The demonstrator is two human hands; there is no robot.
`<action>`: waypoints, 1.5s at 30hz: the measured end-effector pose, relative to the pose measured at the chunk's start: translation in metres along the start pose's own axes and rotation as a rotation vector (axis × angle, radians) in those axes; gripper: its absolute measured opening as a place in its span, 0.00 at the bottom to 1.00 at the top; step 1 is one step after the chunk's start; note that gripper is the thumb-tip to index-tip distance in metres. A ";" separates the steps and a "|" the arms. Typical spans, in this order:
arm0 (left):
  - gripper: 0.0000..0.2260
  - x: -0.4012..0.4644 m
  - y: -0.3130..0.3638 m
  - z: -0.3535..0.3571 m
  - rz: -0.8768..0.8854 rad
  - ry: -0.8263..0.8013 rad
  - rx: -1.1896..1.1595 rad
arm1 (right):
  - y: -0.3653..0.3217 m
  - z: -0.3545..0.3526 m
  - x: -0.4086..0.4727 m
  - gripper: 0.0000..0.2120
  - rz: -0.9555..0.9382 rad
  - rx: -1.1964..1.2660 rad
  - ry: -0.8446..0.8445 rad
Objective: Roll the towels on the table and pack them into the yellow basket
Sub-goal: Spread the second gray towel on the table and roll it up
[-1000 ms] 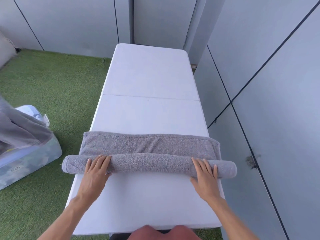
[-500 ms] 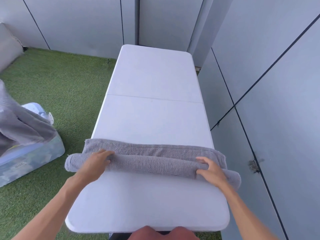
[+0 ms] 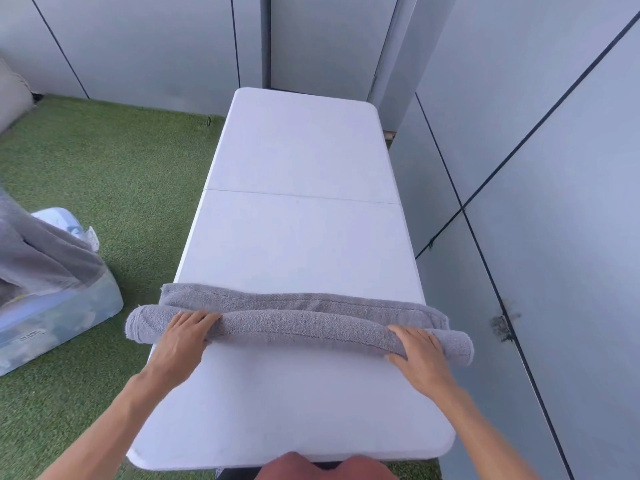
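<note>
Both hands, left (image 3: 187,336) and right (image 3: 420,351), grip the grey towel (image 3: 298,323) roll near its ends on the table (image 3: 301,237). Only a narrow flat strip remains beyond it. Push both ends evenly so it finishes straight and tight.

Bright even daylight, soft faint shadows, wide-angle bending at edges, slight blur

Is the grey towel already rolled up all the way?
No, a flat strip of the grey towel still lies unrolled on the table beyond the roll.
</note>
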State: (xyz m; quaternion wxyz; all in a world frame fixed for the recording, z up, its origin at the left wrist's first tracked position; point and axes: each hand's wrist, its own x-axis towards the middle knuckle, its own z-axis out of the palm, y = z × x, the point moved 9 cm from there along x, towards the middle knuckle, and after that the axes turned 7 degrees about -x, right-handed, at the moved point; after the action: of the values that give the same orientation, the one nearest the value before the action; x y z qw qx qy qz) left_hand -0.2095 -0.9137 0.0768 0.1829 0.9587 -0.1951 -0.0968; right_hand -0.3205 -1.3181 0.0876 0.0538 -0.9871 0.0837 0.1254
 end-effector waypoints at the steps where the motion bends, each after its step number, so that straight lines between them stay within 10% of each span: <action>1: 0.24 -0.002 0.000 0.001 -0.026 -0.061 -0.017 | 0.004 0.003 -0.003 0.24 -0.003 0.062 -0.063; 6: 0.24 -0.009 -0.010 0.008 -0.120 -0.431 -0.200 | 0.018 0.007 -0.008 0.19 0.038 0.495 -0.398; 13: 0.12 0.003 -0.014 -0.034 -0.032 0.138 -0.262 | 0.035 -0.025 0.010 0.18 0.117 0.321 0.149; 19: 0.30 -0.010 -0.020 -0.005 0.040 0.032 -0.087 | 0.031 -0.004 0.000 0.29 0.048 0.087 0.039; 32: 0.13 0.007 0.019 -0.002 -0.642 0.158 -0.255 | -0.018 -0.010 0.052 0.19 0.339 0.158 0.121; 45: 0.21 0.023 0.114 0.061 -0.665 -0.039 -0.403 | -0.115 0.009 0.052 0.27 0.019 0.512 -0.067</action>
State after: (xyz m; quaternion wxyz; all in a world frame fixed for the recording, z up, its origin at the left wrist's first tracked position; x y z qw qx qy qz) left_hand -0.2431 -1.0398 0.0626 0.3223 0.9126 0.1456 -0.2053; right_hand -0.2530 -1.2124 0.0750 0.3034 -0.9358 0.1203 0.1335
